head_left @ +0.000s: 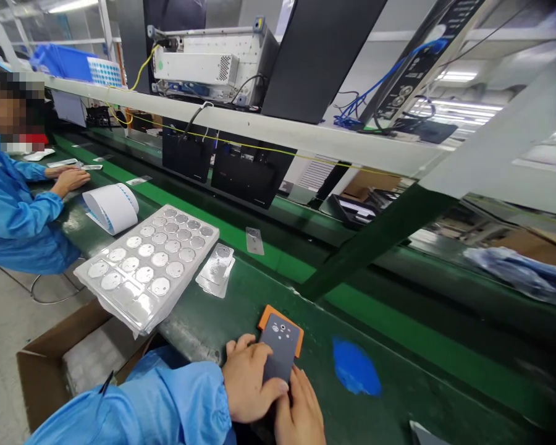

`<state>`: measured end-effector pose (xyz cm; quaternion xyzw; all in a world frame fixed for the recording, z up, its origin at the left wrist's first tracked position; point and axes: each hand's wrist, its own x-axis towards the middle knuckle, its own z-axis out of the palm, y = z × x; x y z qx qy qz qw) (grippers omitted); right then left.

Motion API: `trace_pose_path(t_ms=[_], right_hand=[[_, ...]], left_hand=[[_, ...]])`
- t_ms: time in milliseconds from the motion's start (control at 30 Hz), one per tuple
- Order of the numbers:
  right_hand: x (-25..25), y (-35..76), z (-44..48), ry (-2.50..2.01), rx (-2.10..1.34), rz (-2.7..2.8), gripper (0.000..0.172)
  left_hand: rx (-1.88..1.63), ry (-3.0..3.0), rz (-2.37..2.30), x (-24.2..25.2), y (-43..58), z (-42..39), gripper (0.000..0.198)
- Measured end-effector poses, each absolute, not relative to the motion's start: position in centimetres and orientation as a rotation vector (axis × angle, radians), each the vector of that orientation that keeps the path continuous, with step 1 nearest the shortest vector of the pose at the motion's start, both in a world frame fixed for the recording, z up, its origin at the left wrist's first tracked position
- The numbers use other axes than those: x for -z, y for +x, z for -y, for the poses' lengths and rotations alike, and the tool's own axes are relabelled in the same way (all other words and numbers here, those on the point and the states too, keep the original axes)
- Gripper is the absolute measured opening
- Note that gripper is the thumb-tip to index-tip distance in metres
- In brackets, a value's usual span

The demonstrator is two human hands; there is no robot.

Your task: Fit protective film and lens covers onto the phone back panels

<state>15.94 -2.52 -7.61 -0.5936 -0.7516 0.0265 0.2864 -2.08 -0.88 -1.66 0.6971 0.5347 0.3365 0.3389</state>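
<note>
Head view: gray panel (pixel 280 349), markings unreadable

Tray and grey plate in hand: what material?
The tray looks like thin clear plastic, glossy, with glare along its formed pockets. The grey plate seems matte plastic or coated metal, showing no shine. Its orange rim looks like plastic or silicone; can't tell which.

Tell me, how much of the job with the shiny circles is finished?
Hard to say exactly. Looks done: a small stack of clear pieces beside the plastic tray. In hand: a grey plate with an orange edge, left hand on it, right hand at its lower end. Still left: the tray holds many round silver discs.
</note>
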Motion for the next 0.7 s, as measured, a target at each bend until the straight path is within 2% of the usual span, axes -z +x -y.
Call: trace_pose_path(t_ms=[67,167,233,500,567,700], right_hand=[[6.2,14.1,3.1,-1.483,-0.202,2.016,0.049],[2.8,11.2,2.2,-1.243,-0.418,2.176,0.053],[1.3,9.7,0.9,-1.142,-0.474,2.229,0.052],[4.2,9.0,-2.9,-1.271,-0.200,2.150,0.044],[4.8,9.2,-3.2,-1.249,-0.157,2.187,0.042],[5.3,9.4,-3.6,-1.195,-0.081,2.254,0.039]], left_hand=[[-0.908,1.637,-1.340,1.2,-2.3,0.5,0.046],[-0.995,1.381,-1.315,0.3,-4.1,-1.6,0.035],[-1.060,1.416,-1.407,-0.6,-6.3,-4.0,0.029],[-1.161,1.692,-1.817,-3.9,-14.6,-13.8,0.053],[-1.219,1.770,-1.841,-4.3,-15.1,-13.1,0.050],[-1.290,1.929,-1.877,-4.8,-19.1,-7.8,0.027]])
